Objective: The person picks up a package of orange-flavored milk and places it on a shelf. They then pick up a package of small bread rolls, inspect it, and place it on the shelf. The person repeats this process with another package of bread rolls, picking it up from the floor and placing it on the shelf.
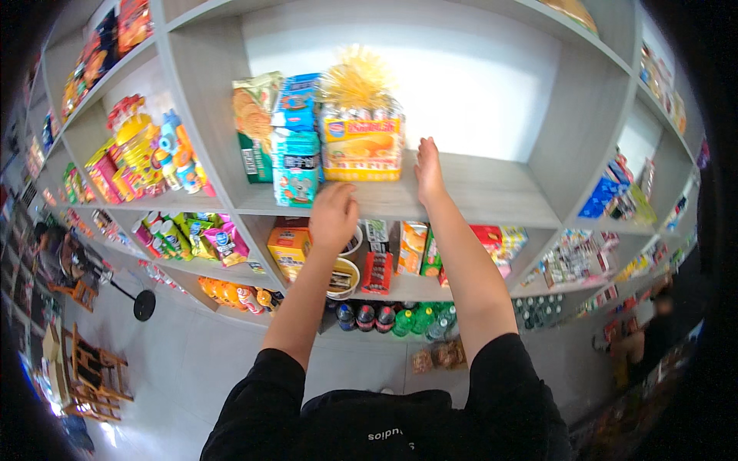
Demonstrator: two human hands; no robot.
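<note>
A yellow snack package in clear wrap, with a burst of gold shreds on top, stands upright on the grey wooden shelf. My right hand is held flat beside its right side, fingers extended, with a small gap visible between them. Near the shelf's front edge, my left hand is slightly curled below the package's lower left corner, with nothing visible in it. Whether it touches the package is unclear. Left of the package are a teal snack box, a blue snack pack above it and a green biscuit bag.
A grey upright panel bounds this compartment on the right. The shelf below holds orange boxes, a paper tub and a red box. Drink bottles stand lower. Wooden chairs and seated people are at the sides.
</note>
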